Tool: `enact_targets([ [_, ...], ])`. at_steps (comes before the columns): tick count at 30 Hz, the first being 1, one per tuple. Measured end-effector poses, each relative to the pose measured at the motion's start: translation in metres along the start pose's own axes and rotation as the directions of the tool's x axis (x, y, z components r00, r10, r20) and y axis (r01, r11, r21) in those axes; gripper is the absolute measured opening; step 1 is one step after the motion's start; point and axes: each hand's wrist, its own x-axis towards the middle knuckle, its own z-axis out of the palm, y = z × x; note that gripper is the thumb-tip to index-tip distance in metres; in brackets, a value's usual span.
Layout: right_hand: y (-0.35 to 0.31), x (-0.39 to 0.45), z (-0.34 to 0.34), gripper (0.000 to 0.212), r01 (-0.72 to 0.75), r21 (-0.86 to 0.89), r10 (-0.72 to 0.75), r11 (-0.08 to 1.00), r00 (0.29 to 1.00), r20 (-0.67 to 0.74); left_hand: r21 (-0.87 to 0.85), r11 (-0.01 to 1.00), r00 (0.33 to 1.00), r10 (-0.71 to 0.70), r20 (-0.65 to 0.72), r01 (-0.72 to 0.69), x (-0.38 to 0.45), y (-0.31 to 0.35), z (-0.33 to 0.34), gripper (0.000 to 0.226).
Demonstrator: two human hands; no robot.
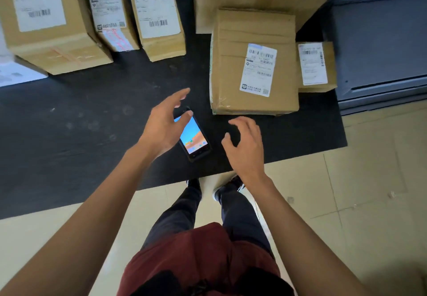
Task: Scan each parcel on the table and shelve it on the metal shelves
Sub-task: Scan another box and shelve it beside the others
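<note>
A dark red shirt (203,258) filled the bottom of the view, both bare arms reaching out over the black table (69,134). The left hand (164,127) hung spread and relaxed over a lit handheld scanner (193,137) lying flat on the table; whether it touched the scanner was unclear. The right hand (246,144) hovered loosely curled, holding nothing, just before a labelled cardboard parcel (254,64). More parcels (159,16) stood farther back.

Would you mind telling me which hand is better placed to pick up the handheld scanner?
Left. The left hand hovers open directly over the scanner, while the right hand sits beside it.
</note>
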Motion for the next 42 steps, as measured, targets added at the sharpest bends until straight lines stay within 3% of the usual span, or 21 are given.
enact_targets([
  [4, 0.015, 0.010, -0.039, 0.028, -0.022, 0.029, 0.026, 0.999, 0.988, -0.155, 0.043, 0.994, 0.994, 0.099, 0.044, -0.101, 0.021, 0.020, 0.018, 0.064],
  [7, 0.031, 0.024, -0.060, 0.035, -0.060, -0.024, 0.054, 0.998, 0.980, -0.190, 0.102, 0.984, 0.988, 0.139, 0.073, -0.146, 0.038, 0.034, 0.032, 0.078],
  [14, 0.062, 0.064, -0.079, 0.067, -0.112, -0.241, 0.096, 0.964, 0.992, -0.078, 0.145, 0.978, 0.979, 0.128, 0.159, -0.151, 0.063, 0.054, 0.057, 0.109],
  [17, 0.068, 0.078, -0.076, 0.081, -0.103, -0.203, 0.110, 0.974, 0.994, 0.022, 0.159, 0.978, 0.976, 0.102, 0.193, -0.134, 0.069, 0.056, 0.062, 0.114],
  [23, 0.084, 0.094, -0.077, 0.106, -0.175, -0.052, 0.179, 0.983, 0.981, 0.081, 0.132, 0.985, 0.975, 0.082, 0.208, -0.111, 0.073, 0.057, 0.074, 0.118],
  [34, 0.074, 0.069, -0.073, 0.102, -0.220, 0.063, 0.218, 0.973, 0.975, 0.036, 0.101, 0.979, 0.969, 0.155, 0.191, -0.177, 0.057, 0.058, 0.071, 0.112],
  [42, 0.052, 0.018, -0.083, 0.102, -0.229, 0.072, 0.236, 0.971, 0.966, -0.105, 0.112, 0.964, 0.962, 0.224, 0.157, -0.243, 0.024, 0.066, 0.068, 0.113],
])
